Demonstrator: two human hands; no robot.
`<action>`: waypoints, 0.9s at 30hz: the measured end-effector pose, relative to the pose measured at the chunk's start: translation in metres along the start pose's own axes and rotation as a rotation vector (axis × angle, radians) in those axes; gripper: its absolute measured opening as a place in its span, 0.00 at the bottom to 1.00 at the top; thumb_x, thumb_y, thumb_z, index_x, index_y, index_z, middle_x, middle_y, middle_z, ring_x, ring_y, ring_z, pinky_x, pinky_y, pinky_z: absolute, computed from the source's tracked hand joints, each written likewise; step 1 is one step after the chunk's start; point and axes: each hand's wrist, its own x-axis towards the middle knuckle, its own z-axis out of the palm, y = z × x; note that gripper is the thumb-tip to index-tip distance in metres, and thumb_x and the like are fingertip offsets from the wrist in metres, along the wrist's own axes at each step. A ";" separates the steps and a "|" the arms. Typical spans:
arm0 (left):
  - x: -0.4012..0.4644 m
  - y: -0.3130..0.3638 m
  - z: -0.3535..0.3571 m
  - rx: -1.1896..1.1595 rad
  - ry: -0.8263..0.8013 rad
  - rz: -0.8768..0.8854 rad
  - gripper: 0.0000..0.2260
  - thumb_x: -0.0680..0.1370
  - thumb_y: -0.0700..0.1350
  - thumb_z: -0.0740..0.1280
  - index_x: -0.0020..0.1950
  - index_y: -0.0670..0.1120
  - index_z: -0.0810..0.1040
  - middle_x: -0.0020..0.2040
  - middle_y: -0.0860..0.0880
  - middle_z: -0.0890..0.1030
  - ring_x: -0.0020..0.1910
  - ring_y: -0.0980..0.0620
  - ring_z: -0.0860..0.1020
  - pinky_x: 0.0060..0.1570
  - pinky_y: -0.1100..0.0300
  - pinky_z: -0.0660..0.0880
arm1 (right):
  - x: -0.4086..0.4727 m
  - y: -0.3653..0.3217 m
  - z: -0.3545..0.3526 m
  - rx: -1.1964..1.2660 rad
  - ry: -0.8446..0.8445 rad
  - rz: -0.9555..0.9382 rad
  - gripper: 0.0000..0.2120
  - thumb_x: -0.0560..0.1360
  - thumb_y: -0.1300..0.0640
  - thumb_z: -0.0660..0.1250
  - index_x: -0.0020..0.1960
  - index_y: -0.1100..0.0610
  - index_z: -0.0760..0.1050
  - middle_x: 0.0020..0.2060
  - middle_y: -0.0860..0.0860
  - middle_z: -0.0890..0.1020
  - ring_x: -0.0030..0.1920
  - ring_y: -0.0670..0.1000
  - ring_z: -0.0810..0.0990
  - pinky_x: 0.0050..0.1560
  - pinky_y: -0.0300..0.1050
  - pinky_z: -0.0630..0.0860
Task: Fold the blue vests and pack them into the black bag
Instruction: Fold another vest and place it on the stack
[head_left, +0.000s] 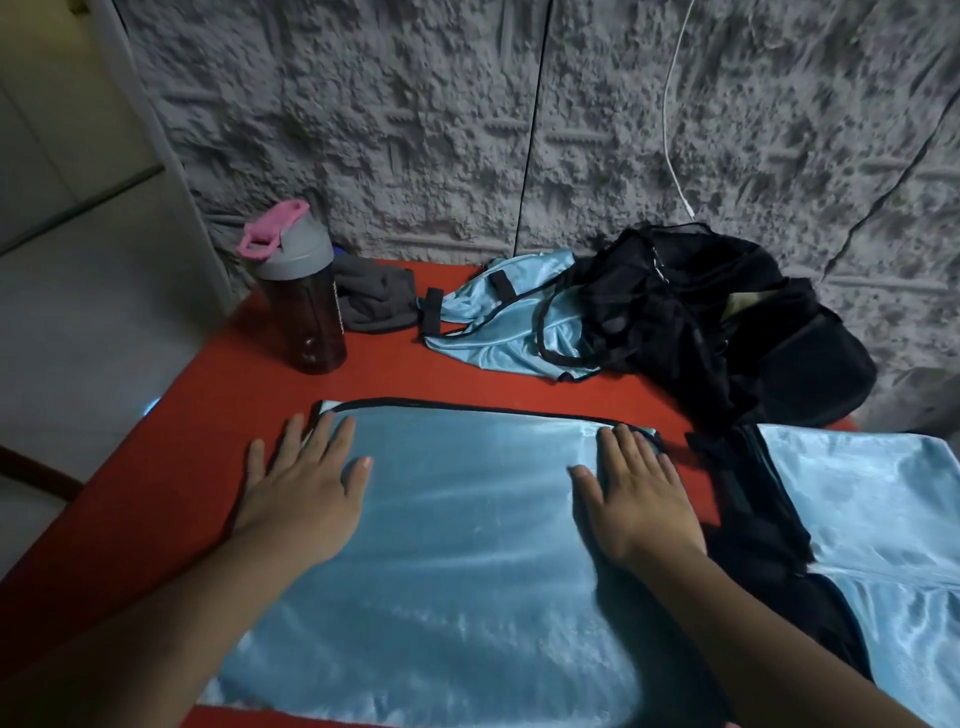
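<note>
Rough grey textured wall panels (415, 130) rise behind the red surface (171, 441) we work at, and a white cable (670, 130) hangs down them to the right. At far left on the surface stands a dark red bottle (311, 317) with a grey lid and pink cap, and just beside it to the right lies a bundled grey cloth (379, 301). Nearer to us, our left hand (301, 483) lies flat, fingers (332, 441) straight and slightly spread, on the far left corner of the flattened blue vest (457, 545), the outer fingers reaching over its black-trimmed edge onto the red. That vest is spread across the near middle of the surface. Beyond it, a crumpled blue vest (509, 322) with black straps lies at the far side, touching the black bag (727, 322), which slumps against the wall at far right. Our right hand (634, 488) rests palm down on the flattened vest's far right corner, fingers (623, 447) straight and close together. At near right lies a folded blue vest (872, 499) with black fabric along its left edge.
</note>
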 end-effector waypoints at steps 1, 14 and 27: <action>0.001 -0.008 -0.001 0.001 -0.011 -0.019 0.28 0.82 0.62 0.38 0.81 0.59 0.40 0.82 0.58 0.40 0.82 0.47 0.42 0.78 0.40 0.44 | 0.000 0.000 0.001 0.000 0.001 -0.003 0.37 0.80 0.31 0.38 0.84 0.50 0.45 0.83 0.49 0.48 0.82 0.48 0.43 0.81 0.50 0.43; -0.086 0.065 -0.035 -0.073 0.086 0.296 0.36 0.76 0.62 0.35 0.83 0.51 0.52 0.83 0.49 0.50 0.82 0.46 0.45 0.79 0.43 0.44 | -0.072 -0.086 -0.034 0.344 -0.003 -0.236 0.32 0.85 0.46 0.51 0.83 0.58 0.47 0.82 0.55 0.51 0.82 0.53 0.46 0.81 0.49 0.45; -0.107 0.012 0.020 -0.013 0.063 0.099 0.38 0.75 0.64 0.33 0.83 0.51 0.47 0.83 0.51 0.49 0.82 0.50 0.45 0.80 0.52 0.45 | -0.140 -0.019 -0.010 0.060 -0.066 -0.091 0.37 0.80 0.34 0.37 0.83 0.52 0.41 0.83 0.48 0.44 0.81 0.46 0.36 0.81 0.50 0.38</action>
